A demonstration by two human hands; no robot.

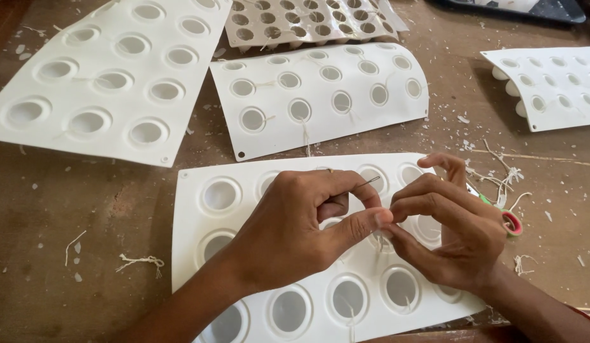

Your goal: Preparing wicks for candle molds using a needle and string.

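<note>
My left hand [301,222] pinches a thin metal needle [368,183] between thumb and forefinger, its tip pointing up and to the right. My right hand [450,222] meets it fingertip to fingertip, pinching a white wick thread [379,242] that hangs down toward a cavity. Both hands hover over a white silicone mould [193,190] with round cavities, which lies flat on the brown table. Several cavities near the front hold short wick ends.
Other white moulds lie around: a large one at far left [110,76], one at centre back [320,95], a small-cavity one [307,22] behind it, one at right [549,82]. Scissors with a red and green handle [511,221] lie behind my right hand. Wick scraps [141,261] litter the table.
</note>
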